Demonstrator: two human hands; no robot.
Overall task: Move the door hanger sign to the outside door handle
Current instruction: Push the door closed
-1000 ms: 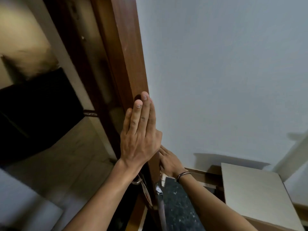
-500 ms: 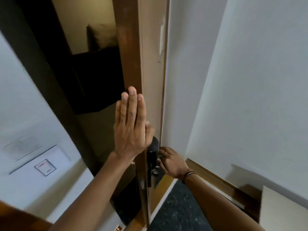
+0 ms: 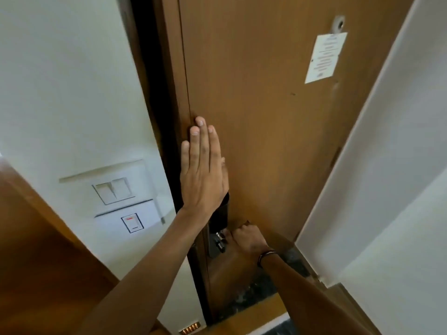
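Observation:
The brown wooden door [image 3: 266,117] fills the middle of the head view and sits against its dark frame [image 3: 167,93]. My left hand [image 3: 203,175] lies flat on the door next to its latch edge, fingers straight, holding nothing. Below it is the black lock plate [image 3: 219,216] with the metal inside handle [image 3: 220,236]. My right hand [image 3: 249,240] is closed around that handle. No door hanger sign shows in this view, and the outside handle is hidden behind the door.
A white printed notice [image 3: 325,58] hangs on the door under the peephole [image 3: 338,25]. Wall switches [image 3: 113,191] and a small switch [image 3: 132,223] sit left of the frame. A white wall [image 3: 387,165] stands close on the right.
The door has swung from wide open to against its frame. My left hand stayed flat by the door's edge and my right hand stayed at the inside handle. The room beyond no longer shows.

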